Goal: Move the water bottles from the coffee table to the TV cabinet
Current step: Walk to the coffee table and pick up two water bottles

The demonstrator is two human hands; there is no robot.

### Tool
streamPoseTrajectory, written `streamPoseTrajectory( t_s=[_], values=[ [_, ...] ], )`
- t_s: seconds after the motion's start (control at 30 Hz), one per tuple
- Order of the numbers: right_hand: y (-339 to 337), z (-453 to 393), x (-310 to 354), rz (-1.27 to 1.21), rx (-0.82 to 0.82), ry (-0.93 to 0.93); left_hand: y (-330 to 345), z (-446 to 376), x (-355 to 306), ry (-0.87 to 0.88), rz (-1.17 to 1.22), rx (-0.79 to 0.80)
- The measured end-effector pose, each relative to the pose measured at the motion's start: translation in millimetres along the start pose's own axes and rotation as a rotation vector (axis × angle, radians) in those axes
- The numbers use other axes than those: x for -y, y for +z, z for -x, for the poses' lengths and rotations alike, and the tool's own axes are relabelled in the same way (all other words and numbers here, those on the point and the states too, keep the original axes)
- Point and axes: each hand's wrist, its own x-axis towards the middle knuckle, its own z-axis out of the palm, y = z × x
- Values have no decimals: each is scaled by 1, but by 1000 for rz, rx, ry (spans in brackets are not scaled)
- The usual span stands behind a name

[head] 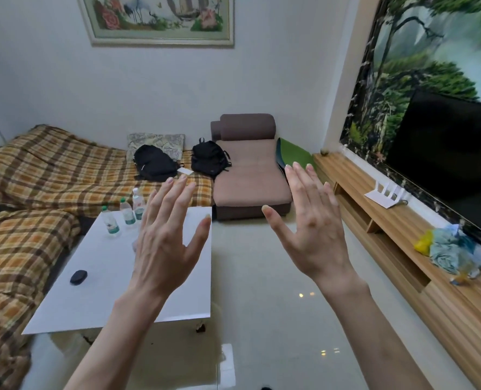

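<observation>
Three clear water bottles stand at the far left corner of the white coffee table [98, 291]: a green-capped one [110, 222], another green-capped one [127, 211], and a white-capped one [138, 202] partly hidden by my fingers. My left hand [167, 235] is raised over the table with its fingers spread, holding nothing. My right hand [308, 226] is raised over the floor, also spread and empty. The wooden TV cabinet [374, 220] runs along the right wall under a black TV [456, 159].
A dark oval object [78, 276] lies on the table. On the cabinet sit a white stand [387, 194] and a heap of yellow and teal cloth [444, 249]. A plaid-covered sofa [36, 192] carries two black backpacks [154, 163]. A brown chaise [250, 175] stands behind; glossy floor between.
</observation>
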Motion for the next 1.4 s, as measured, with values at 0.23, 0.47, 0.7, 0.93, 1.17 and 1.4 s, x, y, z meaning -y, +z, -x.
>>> streamPoseTrajectory(
  t_s=[0.23,0.47,0.7,0.93,1.17,1.4],
  values=[
    [65,-89,-82,13,16,-5,109,-90,21,-13,10,30],
    [127,-183,-154,-41,6,9,200,-179,47,-17,-29,8],
    [195,-258,-206,-80,9,-6,275,-228,85,-86,-64,38],
    [279,-325,-234,-107,46,-69,345,-284,140,-129,-93,9],
    [367,-417,-249,-163,87,-139,410,-341,218,-202,-132,2],
    [460,-495,-248,-234,139,-194,458,-388,293,-315,-185,-51]
  ],
)
